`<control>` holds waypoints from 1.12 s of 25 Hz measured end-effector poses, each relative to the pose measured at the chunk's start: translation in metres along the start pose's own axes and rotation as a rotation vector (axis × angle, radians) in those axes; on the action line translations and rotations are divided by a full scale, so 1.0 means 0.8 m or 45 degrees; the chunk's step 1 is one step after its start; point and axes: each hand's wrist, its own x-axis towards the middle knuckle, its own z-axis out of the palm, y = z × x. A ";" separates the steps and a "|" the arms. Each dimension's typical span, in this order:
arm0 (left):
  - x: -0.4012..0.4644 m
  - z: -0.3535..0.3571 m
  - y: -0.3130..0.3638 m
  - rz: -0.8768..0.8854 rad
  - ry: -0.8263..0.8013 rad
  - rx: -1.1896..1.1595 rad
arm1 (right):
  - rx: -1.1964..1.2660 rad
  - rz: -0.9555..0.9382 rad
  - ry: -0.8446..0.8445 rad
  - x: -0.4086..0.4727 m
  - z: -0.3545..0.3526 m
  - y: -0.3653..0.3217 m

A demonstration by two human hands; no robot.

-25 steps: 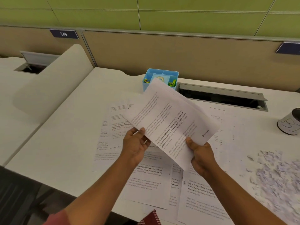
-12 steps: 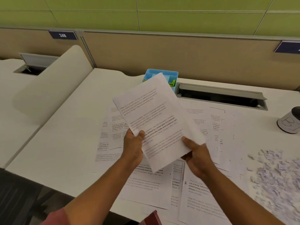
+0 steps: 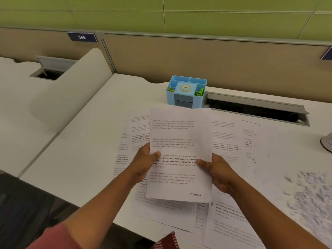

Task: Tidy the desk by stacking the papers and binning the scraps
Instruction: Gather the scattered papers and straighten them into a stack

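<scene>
thumbs lie flat on the printed face of the sheaf of pages (image 3: 179,141), the left hand (image 3: 143,163) pinching its left edge and the right hand (image 3: 218,174) pinching its right edge, the other fingers hidden behind the paper. sheaf sits upright and square between the two hands, raised over the loose printed sheets (image 3: 226,137) spread across the white desk (image 3: 86,133). beyond its top edge stands a blue desk organizer (image 3: 186,91) with a tape roll, and a heap of shredded scraps (image 3: 309,198) lies well off to the right.
</scene>
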 end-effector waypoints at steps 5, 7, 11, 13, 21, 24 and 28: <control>0.007 -0.007 -0.013 -0.146 0.086 0.154 | -0.115 -0.020 0.146 0.022 0.000 0.018; 0.012 -0.014 -0.015 -0.212 0.132 0.157 | -0.098 -0.009 0.190 0.030 -0.003 0.021; 0.037 -0.049 -0.018 -0.254 0.186 0.214 | -0.025 0.023 0.299 0.054 -0.004 0.026; 0.051 -0.070 -0.022 -0.240 0.227 0.247 | 0.013 0.040 0.365 0.068 -0.001 0.030; 0.127 -0.106 -0.010 -0.196 0.268 0.386 | 0.222 0.044 0.528 0.133 0.021 0.009; 0.157 -0.109 0.000 -0.215 0.233 0.343 | 0.162 0.053 0.559 0.157 0.031 0.003; 0.193 -0.107 0.009 -0.285 0.245 0.327 | 0.067 0.093 0.533 0.170 0.035 0.010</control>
